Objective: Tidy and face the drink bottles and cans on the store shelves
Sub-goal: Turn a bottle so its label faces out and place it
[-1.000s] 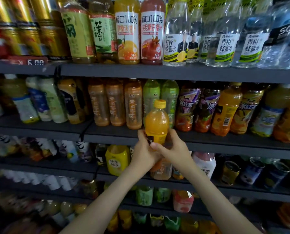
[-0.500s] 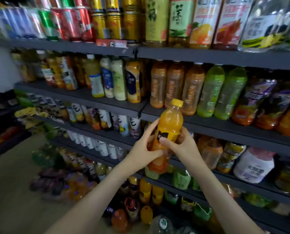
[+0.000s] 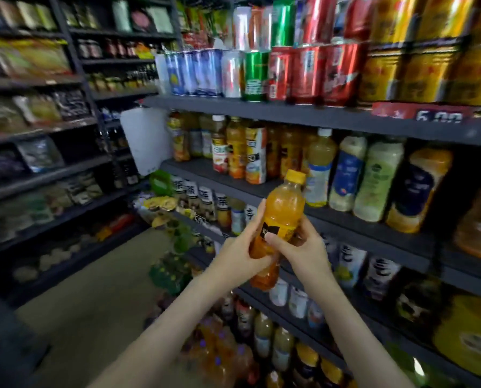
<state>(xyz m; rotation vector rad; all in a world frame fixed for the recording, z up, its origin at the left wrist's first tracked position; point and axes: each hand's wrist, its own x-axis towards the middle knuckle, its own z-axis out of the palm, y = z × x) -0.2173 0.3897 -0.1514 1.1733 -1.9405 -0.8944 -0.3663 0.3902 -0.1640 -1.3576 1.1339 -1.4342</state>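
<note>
The left hand (image 3: 240, 257) grasps the lower half of the orange bottle (image 3: 283, 208) from the left side, with its fingers curled around the body and one finger stretched up along it. The right hand (image 3: 303, 252) grips the same bottle from the right, with the thumb pressed on the dark label (image 3: 266, 230) and the other fingers behind. The bottle is in the air between both hands, in front of the dark shelf edge (image 3: 359, 229) of the juice row, and it stands on no shelf. Just behind it to the right stands a pale yellow bottle (image 3: 319, 169) with a white cap, and to the left are orange juice bottles (image 3: 236, 149). One shelf higher there are blue-white cans (image 3: 194, 72), a green can (image 3: 254, 75), red cans (image 3: 309, 74) and gold cans (image 3: 418, 74), with a red price tag (image 3: 423, 113) under the gold ones. A white card (image 3: 147, 141) hangs at the end of the shelves, and below it the floor (image 3: 99, 289) is visible. The hands cover the middle of the held bottle, so part of the label is hidden. The bottle is clear plastic, full of orange drink, has a yellow cap (image 3: 295, 177), and leans with the cap toward the right.
</note>
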